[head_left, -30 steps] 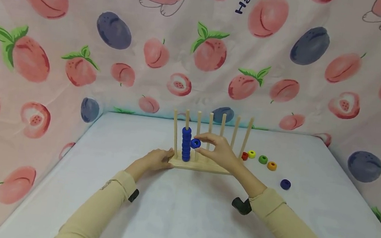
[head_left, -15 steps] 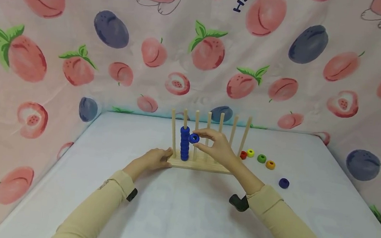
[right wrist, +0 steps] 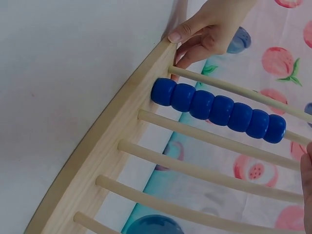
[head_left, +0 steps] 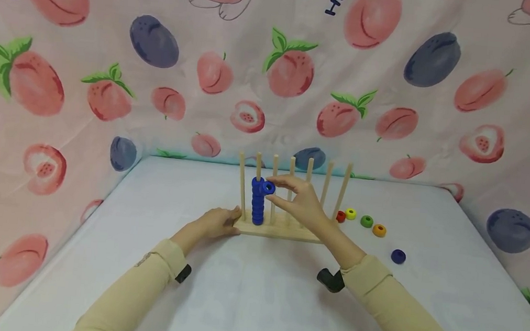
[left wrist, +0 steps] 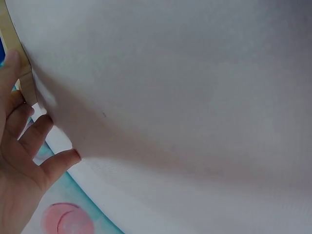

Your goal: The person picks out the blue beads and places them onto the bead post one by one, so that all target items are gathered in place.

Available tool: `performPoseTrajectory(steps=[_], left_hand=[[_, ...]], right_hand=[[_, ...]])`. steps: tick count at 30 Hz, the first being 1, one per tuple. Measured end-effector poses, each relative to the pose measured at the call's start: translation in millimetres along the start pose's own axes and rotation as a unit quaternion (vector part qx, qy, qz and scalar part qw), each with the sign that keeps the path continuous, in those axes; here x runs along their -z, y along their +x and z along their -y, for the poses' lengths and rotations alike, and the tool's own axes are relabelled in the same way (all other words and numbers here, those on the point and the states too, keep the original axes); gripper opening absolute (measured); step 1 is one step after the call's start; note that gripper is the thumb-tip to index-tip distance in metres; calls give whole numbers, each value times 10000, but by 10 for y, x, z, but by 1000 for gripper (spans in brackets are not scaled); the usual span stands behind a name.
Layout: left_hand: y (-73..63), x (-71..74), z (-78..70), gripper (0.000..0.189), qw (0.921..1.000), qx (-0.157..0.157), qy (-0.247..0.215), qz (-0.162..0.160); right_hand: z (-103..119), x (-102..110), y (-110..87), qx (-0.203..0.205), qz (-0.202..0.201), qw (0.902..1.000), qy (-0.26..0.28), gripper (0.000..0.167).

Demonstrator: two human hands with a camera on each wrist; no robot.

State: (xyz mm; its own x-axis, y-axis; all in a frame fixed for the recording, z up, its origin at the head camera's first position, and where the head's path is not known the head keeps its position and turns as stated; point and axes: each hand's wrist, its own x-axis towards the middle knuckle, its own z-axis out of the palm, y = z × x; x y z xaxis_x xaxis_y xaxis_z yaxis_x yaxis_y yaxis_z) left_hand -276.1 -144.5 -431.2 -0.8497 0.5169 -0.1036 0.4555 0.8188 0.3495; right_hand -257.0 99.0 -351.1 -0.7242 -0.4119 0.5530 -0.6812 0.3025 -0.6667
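A wooden peg rack (head_left: 283,232) with a row of upright pegs stands on the table. My left hand (head_left: 216,222) grips its left end, thumb on the front of the base and fingers behind, as the right wrist view shows. Several blue beads (right wrist: 222,110) are stacked on the second peg from the left; the other pegs in view are bare. Between thumb and fingertips my right hand (head_left: 301,203) pinches one more blue bead (head_left: 269,188), its hole facing the head camera. That bead overlaps the upper stack in the head view and is hidden in the right wrist view.
Right of the rack lie loose beads: red (head_left: 341,216), yellow (head_left: 350,213), green (head_left: 367,221), orange (head_left: 379,230) and, nearer, dark blue (head_left: 398,256). A fruit-print cloth (head_left: 253,80) hangs behind the white table (head_left: 253,301).
My right hand has lifted the pinched bead slightly and carried it left, up against the stack's top in the head view. The left hand stays on the rack's end.
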Motion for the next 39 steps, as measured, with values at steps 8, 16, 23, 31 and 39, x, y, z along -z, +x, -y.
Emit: performPoseTrajectory(steps=[8, 16, 23, 31, 39], left_hand=[[-17, -12, 10, 64, 10000, -60, -22, -55], [-18, -25, 15, 64, 9999, -48, -15, -110], [-29, -9, 1, 65, 9999, -29, -87, -94], [-33, 23, -6, 64, 9999, -93, -42, -105], [-33, -6, 22, 65, 10000, -7, -6, -59]], right_hand=[[30, -10, 74, 196, -242, 9993, -191, 35], [114, -8, 136, 168, -330, 9987, -337, 36], [185, -3, 202, 239, -398, 9981, -404, 36], [224, -12, 298, 598, -446, 9955, -588, 35], [280, 8, 371, 747, -421, 9927, -852, 35]])
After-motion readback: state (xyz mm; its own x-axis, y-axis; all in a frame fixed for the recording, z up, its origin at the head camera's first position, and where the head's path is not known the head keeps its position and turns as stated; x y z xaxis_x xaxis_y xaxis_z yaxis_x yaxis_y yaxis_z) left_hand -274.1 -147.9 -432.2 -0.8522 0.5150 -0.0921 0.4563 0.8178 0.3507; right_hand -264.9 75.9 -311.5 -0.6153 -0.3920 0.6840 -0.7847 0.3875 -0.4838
